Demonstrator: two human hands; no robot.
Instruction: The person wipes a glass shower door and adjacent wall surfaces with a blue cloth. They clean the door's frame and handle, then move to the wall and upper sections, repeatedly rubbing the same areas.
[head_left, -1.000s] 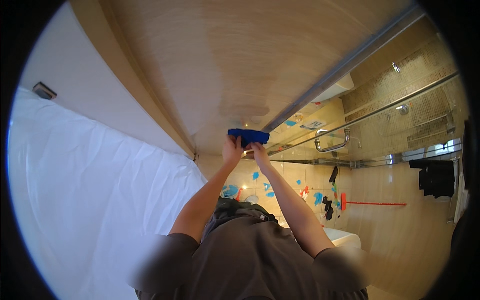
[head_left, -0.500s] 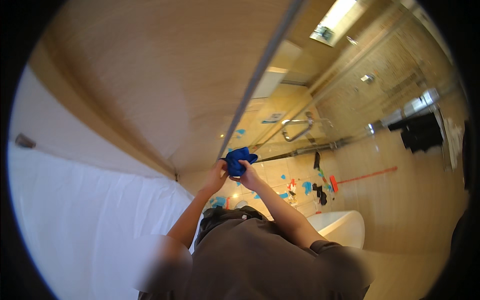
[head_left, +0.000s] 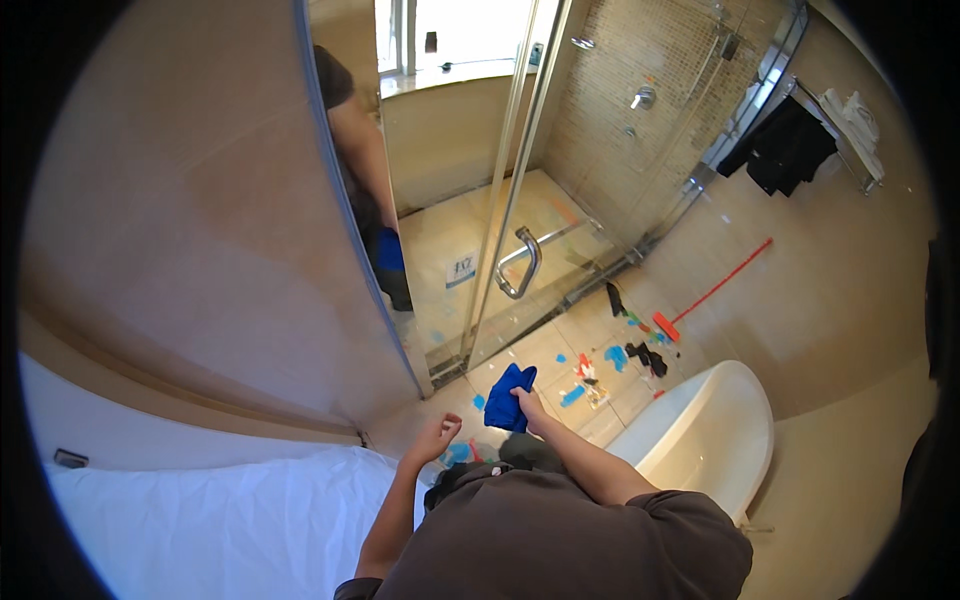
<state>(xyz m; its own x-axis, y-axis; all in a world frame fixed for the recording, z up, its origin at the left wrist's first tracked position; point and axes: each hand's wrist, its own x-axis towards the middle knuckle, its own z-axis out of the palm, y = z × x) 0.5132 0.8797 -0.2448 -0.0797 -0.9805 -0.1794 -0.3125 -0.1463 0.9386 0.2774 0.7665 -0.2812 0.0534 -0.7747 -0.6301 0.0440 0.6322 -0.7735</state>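
A folded blue cloth (head_left: pixel 508 398) hangs from my right hand (head_left: pixel 533 410), thumb on top and fingers wrapped under its right edge. It is held in front of my body, above the tiled floor. My left hand (head_left: pixel 438 438) is apart from the cloth, to its lower left, over the floor near the white sheet (head_left: pixel 240 520). Its fingers are loosely bent and a little apart, with nothing in them.
Scattered blue scraps (head_left: pixel 615 358), black pieces (head_left: pixel 648 358) and a red broom (head_left: pixel 665 325) lie on the floor at right. Beyond stands a glass shower door with a metal handle (head_left: pixel 522 265). A white bathtub (head_left: pixel 745 425) is at right; dark clothes (head_left: pixel 790 150) hang on a wall rack.
Both hands were on the bunched blue cloth; my left hand has let go and moved left. The cloth now hangs flatter from my right hand. My view has turned, showing more of the shower.
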